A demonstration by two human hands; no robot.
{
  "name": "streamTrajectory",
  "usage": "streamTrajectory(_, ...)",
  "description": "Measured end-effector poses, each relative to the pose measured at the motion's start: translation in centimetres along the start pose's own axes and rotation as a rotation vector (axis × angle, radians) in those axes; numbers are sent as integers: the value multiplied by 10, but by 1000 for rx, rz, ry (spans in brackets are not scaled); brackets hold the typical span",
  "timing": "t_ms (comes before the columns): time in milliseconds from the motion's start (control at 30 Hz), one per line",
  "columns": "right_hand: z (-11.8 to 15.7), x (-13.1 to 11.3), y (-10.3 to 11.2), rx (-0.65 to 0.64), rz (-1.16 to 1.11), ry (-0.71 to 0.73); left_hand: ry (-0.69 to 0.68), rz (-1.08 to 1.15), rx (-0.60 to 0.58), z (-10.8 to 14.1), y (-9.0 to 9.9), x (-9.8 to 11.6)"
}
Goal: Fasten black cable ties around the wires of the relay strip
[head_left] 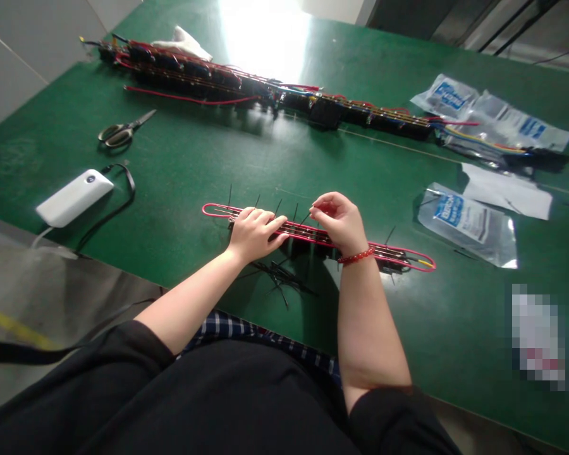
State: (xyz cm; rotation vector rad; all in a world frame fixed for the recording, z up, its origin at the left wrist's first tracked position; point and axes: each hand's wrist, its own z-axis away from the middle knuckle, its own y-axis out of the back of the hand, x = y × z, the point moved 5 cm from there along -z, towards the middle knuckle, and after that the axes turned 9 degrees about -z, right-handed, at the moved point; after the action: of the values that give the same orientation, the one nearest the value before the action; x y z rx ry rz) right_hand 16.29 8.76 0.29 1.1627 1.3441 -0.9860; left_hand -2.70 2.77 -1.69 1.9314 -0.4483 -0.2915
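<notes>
A long, narrow wiring assembly (303,232) lies across the green table in front of me, with red wires looping out at both ends. Several thin black cable ties (296,212) stick up along it. My left hand (256,232) rests over its left part, fingers across the top and thumb on the near side, holding it down. Right of that, my right hand (339,221) pinches the tip of a black cable tie (305,219) between thumb and fingers. Loose cable ties (282,276) lie in a pile just below the assembly.
Longer wiring assemblies (246,85) stretch across the back of the table, beside a white cloth (183,43). Scissors (123,133) and a white device (74,198) with a black cord are at left. Plastic bags (469,221) and white paper (507,189) lie at right.
</notes>
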Motion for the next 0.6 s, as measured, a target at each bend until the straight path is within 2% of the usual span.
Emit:
streamTrajectory(233, 6, -3, -6, -55, 303, 66, 5, -7, -7, 0, 1, 0)
streamTrajectory(400, 17, -4, -12, -112, 434, 92, 9, -2, -7, 0, 0, -1)
streamTrajectory(600, 34, -5, -16, -23, 594, 128, 15, 17, -17, 1, -3, 0)
